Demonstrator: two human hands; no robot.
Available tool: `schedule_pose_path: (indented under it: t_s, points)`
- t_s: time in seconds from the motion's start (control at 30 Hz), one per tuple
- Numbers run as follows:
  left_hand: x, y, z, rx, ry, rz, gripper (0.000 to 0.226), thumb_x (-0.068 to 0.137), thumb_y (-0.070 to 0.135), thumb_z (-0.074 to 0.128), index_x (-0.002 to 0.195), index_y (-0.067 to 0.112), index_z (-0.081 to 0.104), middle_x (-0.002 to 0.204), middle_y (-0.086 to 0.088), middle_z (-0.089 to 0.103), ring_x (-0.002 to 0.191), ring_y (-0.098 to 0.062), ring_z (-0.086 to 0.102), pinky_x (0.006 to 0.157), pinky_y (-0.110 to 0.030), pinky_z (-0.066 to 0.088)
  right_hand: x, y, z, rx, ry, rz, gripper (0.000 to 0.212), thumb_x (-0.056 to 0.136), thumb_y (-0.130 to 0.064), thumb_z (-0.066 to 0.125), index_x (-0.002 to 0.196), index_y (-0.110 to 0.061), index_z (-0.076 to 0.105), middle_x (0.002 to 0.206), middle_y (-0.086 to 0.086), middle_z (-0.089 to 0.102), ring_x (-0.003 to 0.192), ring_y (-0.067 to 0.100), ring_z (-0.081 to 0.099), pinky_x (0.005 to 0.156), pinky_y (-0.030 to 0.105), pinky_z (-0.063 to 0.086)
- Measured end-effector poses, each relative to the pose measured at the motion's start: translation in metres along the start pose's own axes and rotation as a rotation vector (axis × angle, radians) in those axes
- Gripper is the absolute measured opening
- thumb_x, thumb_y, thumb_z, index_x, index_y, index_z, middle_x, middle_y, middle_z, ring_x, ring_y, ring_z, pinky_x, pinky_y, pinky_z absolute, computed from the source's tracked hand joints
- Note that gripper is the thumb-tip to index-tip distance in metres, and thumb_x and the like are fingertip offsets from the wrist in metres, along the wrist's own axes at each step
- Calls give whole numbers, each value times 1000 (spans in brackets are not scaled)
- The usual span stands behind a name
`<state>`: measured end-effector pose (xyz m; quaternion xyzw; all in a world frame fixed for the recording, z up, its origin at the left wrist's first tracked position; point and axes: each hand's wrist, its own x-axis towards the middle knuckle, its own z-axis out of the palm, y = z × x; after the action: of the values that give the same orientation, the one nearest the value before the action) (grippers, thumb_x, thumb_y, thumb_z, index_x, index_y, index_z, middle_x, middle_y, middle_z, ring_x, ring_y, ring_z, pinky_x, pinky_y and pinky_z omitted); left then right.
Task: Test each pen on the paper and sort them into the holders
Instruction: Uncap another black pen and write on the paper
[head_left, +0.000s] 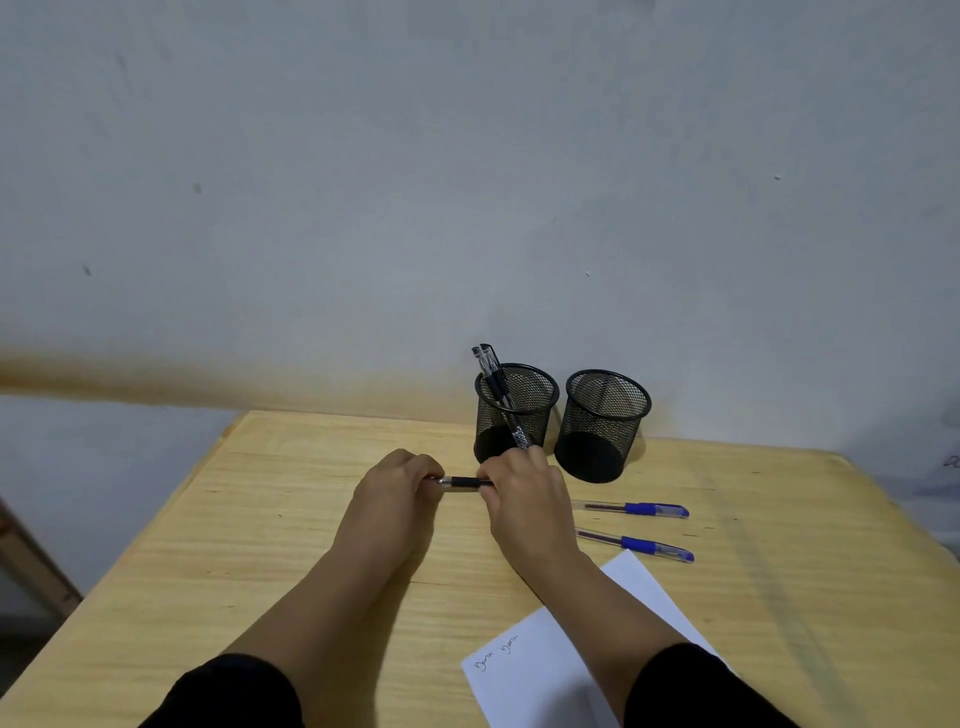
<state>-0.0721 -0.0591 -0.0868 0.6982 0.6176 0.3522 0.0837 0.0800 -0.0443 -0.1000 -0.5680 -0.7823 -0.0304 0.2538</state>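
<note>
Both hands meet over the middle of the pale wooden tabletop (291, 519), holding one black pen (464, 482) level between them. The left hand (397, 486) has its fingers curled round the pen's tip end, where a short silvery part shows beside the dark rubber grip. The right hand (524, 493) is curled round the other end, so that only the grip section and a bit of metal are visible in the gap between the two fists; the rest of the barrel is hidden. Whether a cap is on or off cannot be told.

Behind the hands, near the far edge by the wall, stand two black wire-mesh pen holders, both upright and just beside each other. The left holder (540, 400) has two black pens (488, 366) leaning against its left rim, their clear barrels and dark clipped caps sticking out above it. The right holder (605, 423) shows only mesh and a dark base.

To the right of the right hand lie two blue pens, roughly parallel and a little apart, each with a clear barrel, a blue rubber grip and a cap at its right end: the farther one (641, 509) near the right holder's base, the nearer one (644, 545) just beyond the paper's far corner.

The white sheet of paper (540, 670) lies skewed at the near right, partly under the right forearm, with two small dark scribbles near its left edge. Black sleeves cover both arms at the bottom.
</note>
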Motion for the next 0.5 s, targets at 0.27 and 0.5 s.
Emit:
schedule_pose_path:
  t_s: [0.27, 0.5]
  points:
    - [-1, 6, -25, -79, 75, 86, 15, 81, 1, 64, 89, 12, 70, 85, -1, 67, 72, -9, 56, 69, 1, 37, -1, -10, -38, 61, 18, 23, 19, 90, -40, 50, 99, -30, 63, 93, -11, 67, 98, 13, 48, 79, 33, 23]
    - [-16, 24, -38, -253, 142, -33, 12, 85, 9, 62, 90, 17, 71, 82, 9, 66, 73, 1, 58, 67, -1, 38, -18, -18, -96, 811, -143, 450, 6, 77, -31, 72, 79, -25, 74, 70, -10, 67, 68, 6, 56, 63, 22, 46]
